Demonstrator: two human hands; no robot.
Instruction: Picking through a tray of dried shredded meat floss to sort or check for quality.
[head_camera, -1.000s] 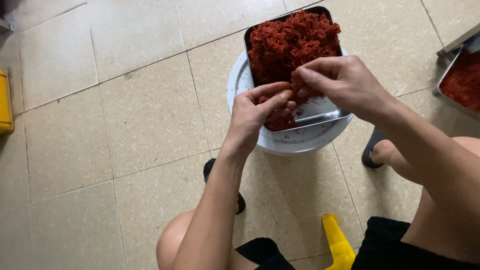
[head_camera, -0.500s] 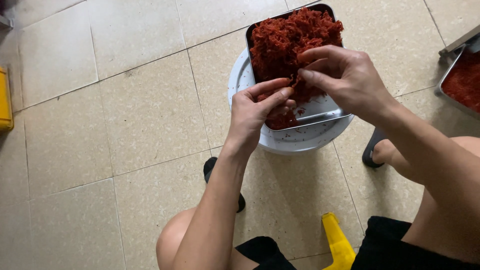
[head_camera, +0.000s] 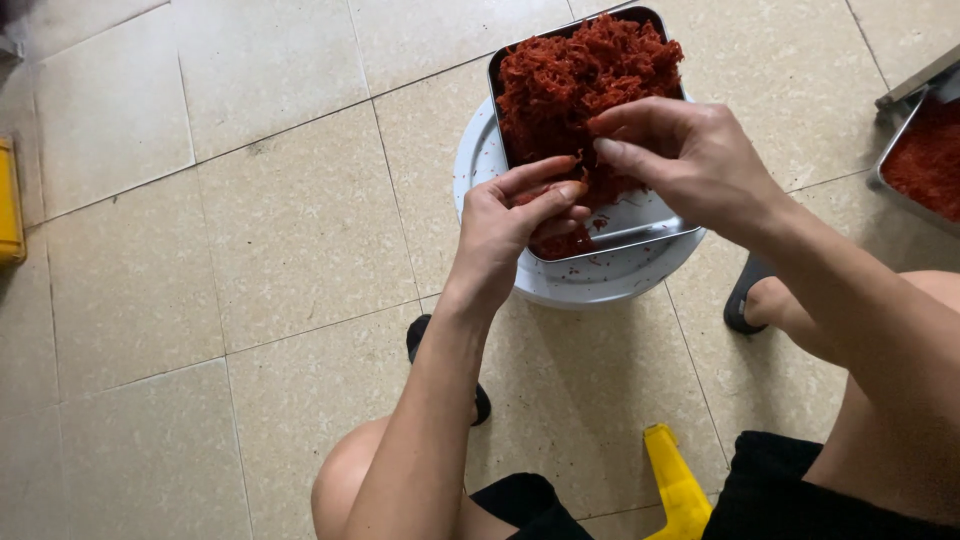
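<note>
Hands (head_camera: 610, 185) lower over red shreds (head_camera: 585, 75)

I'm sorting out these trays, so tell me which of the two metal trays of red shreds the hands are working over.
The tray on the white round stand at centre; both hands reach into it. The other tray lies on the floor at the right edge, untouched.

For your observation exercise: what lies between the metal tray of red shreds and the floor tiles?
In the head view, a round white tub sits under the metal tray, holding it off the floor tiles.
</note>
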